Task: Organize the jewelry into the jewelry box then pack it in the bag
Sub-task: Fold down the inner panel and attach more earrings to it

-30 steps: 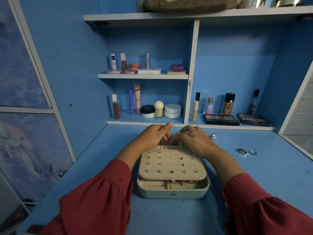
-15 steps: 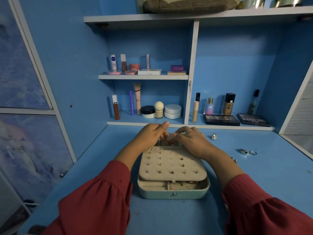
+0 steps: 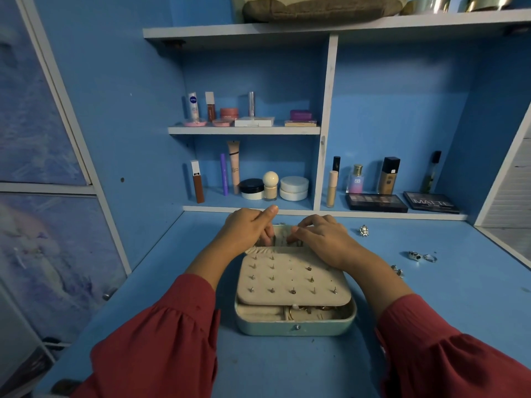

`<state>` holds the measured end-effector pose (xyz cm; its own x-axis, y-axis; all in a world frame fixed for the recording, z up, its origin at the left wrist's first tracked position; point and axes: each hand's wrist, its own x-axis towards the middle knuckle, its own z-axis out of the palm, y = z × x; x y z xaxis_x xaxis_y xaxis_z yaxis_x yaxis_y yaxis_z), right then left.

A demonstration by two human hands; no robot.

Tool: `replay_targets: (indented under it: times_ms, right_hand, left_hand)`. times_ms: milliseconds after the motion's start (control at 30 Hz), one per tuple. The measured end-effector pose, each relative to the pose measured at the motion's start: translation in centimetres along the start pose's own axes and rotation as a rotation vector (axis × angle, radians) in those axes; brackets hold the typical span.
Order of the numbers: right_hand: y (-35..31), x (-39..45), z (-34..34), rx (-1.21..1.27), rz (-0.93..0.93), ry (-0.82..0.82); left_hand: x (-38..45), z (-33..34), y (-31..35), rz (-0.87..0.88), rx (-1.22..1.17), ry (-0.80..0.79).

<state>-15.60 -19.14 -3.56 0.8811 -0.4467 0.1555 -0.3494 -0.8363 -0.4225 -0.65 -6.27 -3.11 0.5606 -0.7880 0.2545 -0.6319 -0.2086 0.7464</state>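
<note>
The mint jewelry box lies open on the blue desk, right in front of me. Its beige earring panel, studded with several earrings, lies flat over the base tray, where gold pieces show at the front. My left hand and my right hand meet at the box's far side, behind the panel. Their curled fingertips dip into the back part; the left index finger sticks up. Whatever they hold is too small to make out. A brown bag lies on the top shelf.
Loose jewelry lies on the desk to the right: a silver charm, two rings and small earrings. Cosmetics fill the shelves behind the box, with two dark palettes on the low ledge. A blue wall closes off the left side.
Both hands stay at the back of the box, fingers shifting slightly. The left index finger has lifted a little higher.
</note>
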Motion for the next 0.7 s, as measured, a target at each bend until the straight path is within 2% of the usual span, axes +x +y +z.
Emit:
replay_targets:
  times_ms: [167,333,500,700]
  right_hand:
    - [0.1,0.1,0.1,0.009,0.006,0.012]
    - [0.1,0.0,0.1,0.016,0.003,0.017]
    - [0.1,0.0,0.1,0.025,0.012,0.023]
    - [0.2,0.0,0.1,0.024,0.002,0.026]
  left_hand:
    - [0.1,-0.8,-0.3,0.000,-0.059,0.131]
    - [-0.1,-0.5,-0.7,-0.021,0.039,0.057]
    - [0.1,-0.6,-0.7,0.008,0.027,0.111]
    - [0.0,-0.4,-1.0,0.019,0.127,0.037]
